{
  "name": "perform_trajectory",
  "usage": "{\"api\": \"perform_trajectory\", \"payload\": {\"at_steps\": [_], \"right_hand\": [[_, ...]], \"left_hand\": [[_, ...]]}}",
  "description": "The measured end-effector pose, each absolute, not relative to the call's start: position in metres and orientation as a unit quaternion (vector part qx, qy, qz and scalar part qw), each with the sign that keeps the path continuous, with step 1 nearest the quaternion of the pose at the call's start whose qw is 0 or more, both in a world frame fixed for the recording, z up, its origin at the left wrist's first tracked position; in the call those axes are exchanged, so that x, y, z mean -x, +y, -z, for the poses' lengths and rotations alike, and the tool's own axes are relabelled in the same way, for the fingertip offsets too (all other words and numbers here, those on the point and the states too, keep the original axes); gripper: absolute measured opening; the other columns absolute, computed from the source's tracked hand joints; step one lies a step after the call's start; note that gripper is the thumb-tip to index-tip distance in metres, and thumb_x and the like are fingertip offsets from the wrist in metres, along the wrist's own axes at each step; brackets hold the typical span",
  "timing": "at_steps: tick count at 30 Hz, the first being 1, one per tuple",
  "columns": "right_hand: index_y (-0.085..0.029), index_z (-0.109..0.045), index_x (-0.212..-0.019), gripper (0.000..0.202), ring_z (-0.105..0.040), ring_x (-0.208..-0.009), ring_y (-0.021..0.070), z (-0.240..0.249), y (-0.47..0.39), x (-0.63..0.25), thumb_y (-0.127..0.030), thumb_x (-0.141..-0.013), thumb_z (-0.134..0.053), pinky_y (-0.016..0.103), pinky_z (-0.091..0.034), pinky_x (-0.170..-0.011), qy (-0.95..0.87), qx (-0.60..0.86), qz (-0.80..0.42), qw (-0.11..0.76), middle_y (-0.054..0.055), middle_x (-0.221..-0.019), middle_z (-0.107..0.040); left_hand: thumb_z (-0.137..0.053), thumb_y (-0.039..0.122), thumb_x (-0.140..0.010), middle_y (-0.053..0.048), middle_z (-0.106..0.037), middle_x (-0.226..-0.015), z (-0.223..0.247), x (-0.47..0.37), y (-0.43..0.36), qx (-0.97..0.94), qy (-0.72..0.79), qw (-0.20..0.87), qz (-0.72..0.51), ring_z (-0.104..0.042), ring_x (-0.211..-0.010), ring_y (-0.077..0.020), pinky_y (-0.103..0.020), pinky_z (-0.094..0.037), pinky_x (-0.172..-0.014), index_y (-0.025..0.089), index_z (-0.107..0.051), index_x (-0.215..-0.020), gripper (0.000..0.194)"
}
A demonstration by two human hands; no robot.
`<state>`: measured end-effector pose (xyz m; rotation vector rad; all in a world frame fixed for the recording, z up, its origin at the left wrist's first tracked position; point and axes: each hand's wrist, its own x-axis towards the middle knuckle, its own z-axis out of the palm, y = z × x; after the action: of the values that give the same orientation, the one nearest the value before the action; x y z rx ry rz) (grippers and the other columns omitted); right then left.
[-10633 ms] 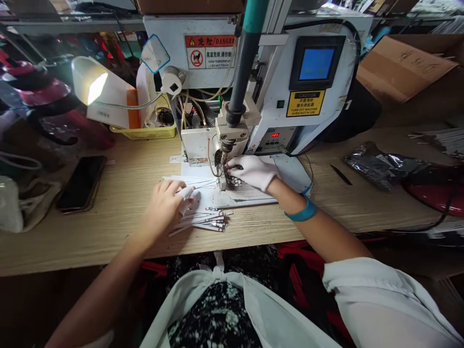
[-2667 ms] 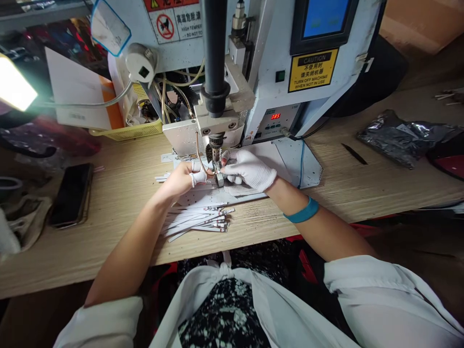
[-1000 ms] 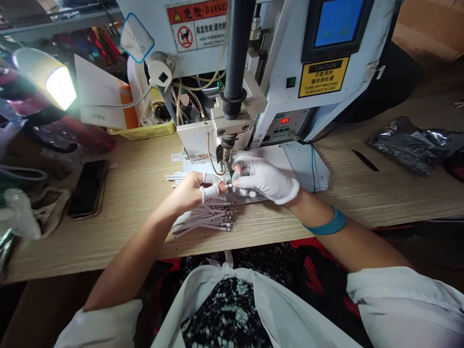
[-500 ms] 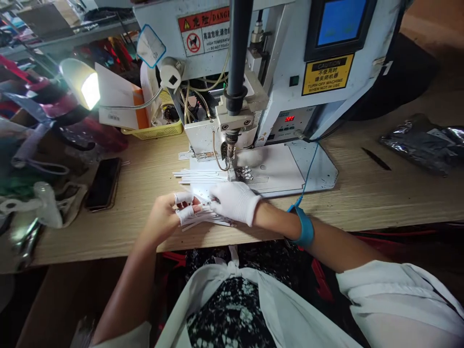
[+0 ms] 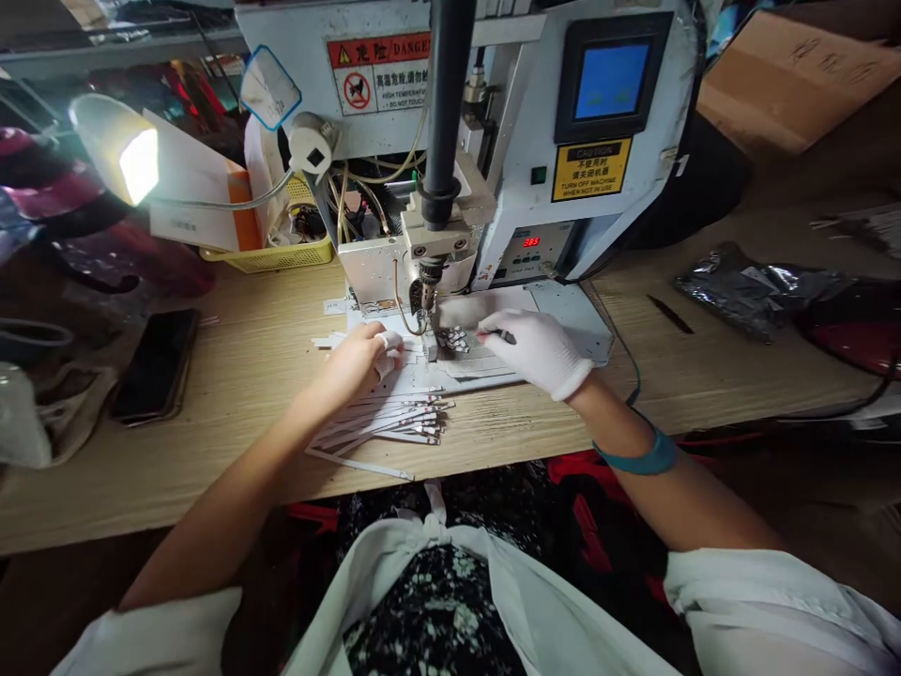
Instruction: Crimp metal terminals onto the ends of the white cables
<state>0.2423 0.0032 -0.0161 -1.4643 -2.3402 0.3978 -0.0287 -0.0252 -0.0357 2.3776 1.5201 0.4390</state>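
My left hand (image 5: 360, 368), with white cots on some fingers, is at the left of the machine's soldering head (image 5: 427, 282). Its fingers are closed together over white flat strips (image 5: 325, 343); what they pinch is hidden. My right hand (image 5: 539, 349), in a white glove, is right of the head, near a small pile of tiny metallic-looking pieces (image 5: 454, 340). Thumb and forefinger meet there, with something small and dark at the tips that I cannot make out. A fanned bundle of white strips with small ends (image 5: 394, 418) lies in front of the machine plate (image 5: 485, 371).
The machine's screen (image 5: 611, 80) and red digit display (image 5: 531, 242) face me. To the left are a lit lamp (image 5: 119, 155), a yellow basket (image 5: 282, 258) and a phone (image 5: 156, 364). A silvery plastic bag (image 5: 746, 286) and a cardboard box (image 5: 795, 80) are at the right.
My hands have moved apart from the strip bundle: the left up to the soldering head, the right over to the tiny pieces. The view has shifted to the right.
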Motion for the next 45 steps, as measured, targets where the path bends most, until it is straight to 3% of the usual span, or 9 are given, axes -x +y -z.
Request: {"api": "perform_trajectory", "payload": {"at_steps": [9, 12, 16, 19, 22, 27, 33, 39, 45], "right_hand": [[-0.018, -0.077, -0.087, 0.015, -0.065, -0.087, 0.0208, 0.027, 0.047, -0.212, -0.015, -0.079, -0.064, 0.03, -0.045, -0.075, -0.848, 0.472, -0.204, 0.13, 0.005, -0.093, -0.074], [-0.018, -0.076, -0.085, 0.013, -0.065, -0.089, 0.0202, 0.027, 0.055, -0.211, -0.015, -0.079, -0.065, 0.029, -0.046, -0.078, -0.843, 0.465, -0.245, 0.112, 0.004, -0.093, -0.075], [-0.016, -0.074, -0.09, 0.021, -0.066, -0.087, 0.0174, 0.024, 0.053, -0.216, -0.01, -0.082, -0.056, 0.028, -0.047, -0.077, -0.801, 0.485, -0.303, 0.175, 0.004, -0.093, -0.074], [-0.016, -0.073, -0.09, 0.02, -0.064, -0.071, 0.0147, 0.019, 0.049, -0.218, -0.012, -0.082, -0.055, 0.025, -0.047, -0.063, -0.771, 0.479, -0.373, 0.191, 0.003, -0.079, -0.072], [-0.014, -0.069, -0.089, 0.014, -0.055, -0.049, 0.0123, 0.01, 0.046, -0.216, -0.019, -0.082, -0.058, 0.024, -0.038, -0.046, -0.719, 0.493, -0.457, 0.175, 0.0, -0.059, -0.062], [-0.013, -0.065, -0.073, 0.011, -0.054, -0.059, 0.0115, 0.007, 0.046, -0.21, -0.022, -0.071, -0.07, 0.022, -0.037, -0.049, -0.704, 0.443, -0.479, 0.281, 0.001, -0.067, -0.06], [-0.011, -0.064, -0.077, 0.019, -0.055, -0.051, 0.009, 0.024, 0.041, -0.202, -0.019, -0.064, -0.075, 0.021, -0.045, -0.044, -0.511, 0.372, -0.721, 0.284, 0.003, -0.066, -0.064], [-0.01, -0.064, -0.075, 0.009, -0.051, -0.043, 0.007, 0.022, 0.037, -0.195, -0.009, -0.069, -0.069, 0.017, -0.037, -0.034, -0.486, 0.391, -0.734, 0.269, 0.0, -0.057, -0.06], [-0.013, -0.058, -0.074, 0.017, -0.043, -0.042, 0.0041, 0.014, 0.037, -0.193, -0.003, -0.066, -0.068, 0.014, -0.026, -0.032, -0.461, 0.383, -0.762, 0.246, -0.004, -0.056, -0.054]], "left_hand": [[-0.043, 0.019, -0.09, -0.011, -0.065, -0.089, 0.032, 0.018, -0.015, -0.868, 0.481, 0.066, -0.105, -0.058, -0.084, -0.0234, -0.035, -0.048, -0.077, 0.014, -0.067, -0.08, 0.027], [-0.044, 0.015, -0.084, -0.012, -0.066, -0.088, 0.028, 0.022, -0.014, -0.847, 0.508, 0.115, -0.111, -0.059, -0.084, -0.0239, -0.035, -0.048, -0.077, 0.013, -0.067, -0.083, 0.023], [-0.045, 0.019, -0.083, -0.007, -0.069, -0.086, 0.018, 0.026, -0.013, -0.799, 0.535, 0.231, -0.149, -0.061, -0.079, -0.02, -0.029, -0.047, -0.073, 0.015, -0.066, -0.085, 0.021], [-0.049, 0.034, -0.085, -0.005, -0.067, -0.081, 0.012, 0.025, -0.012, -0.772, 0.537, 0.297, -0.167, -0.059, -0.074, -0.0185, -0.027, -0.045, -0.068, 0.015, -0.065, -0.08, 0.025], [-0.052, 0.044, -0.082, -0.003, -0.063, -0.071, 0.008, 0.021, -0.01, -0.736, 0.54, 0.366, -0.179, -0.054, -0.066, -0.0165, -0.026, -0.042, -0.062, 0.016, -0.062, -0.074, 0.031], [-0.062, 0.049, -0.073, 0.0, -0.058, -0.062, 0.006, 0.014, -0.007, -0.659, 0.551, 0.465, -0.213, -0.049, -0.059, -0.0136, -0.025, -0.038, -0.058, 0.015, -0.063, -0.068, 0.034], [-0.066, 0.041, -0.063, -0.003, -0.067, -0.071, 0.009, 0.011, -0.002, -0.621, 0.543, 0.494, -0.276, -0.058, -0.071, -0.0168, -0.027, -0.045, -0.068, 0.015, -0.067, -0.064, 0.026], [-0.068, 0.041, -0.061, -0.001, -0.061, -0.066, 0.012, 0.007, -0.003, -0.596, 0.55, 0.502, -0.299, -0.05, -0.063, -0.0129, -0.025, -0.04, -0.062, 0.015, -0.063, -0.062, 0.027], [-0.068, 0.043, -0.062, -0.001, -0.06, -0.067, 0.015, 0.008, -0.003, -0.593, 0.562, 0.494, -0.297, -0.05, -0.065, -0.0135, -0.025, -0.039, -0.063, 0.014, -0.063, -0.063, 0.029]]}}
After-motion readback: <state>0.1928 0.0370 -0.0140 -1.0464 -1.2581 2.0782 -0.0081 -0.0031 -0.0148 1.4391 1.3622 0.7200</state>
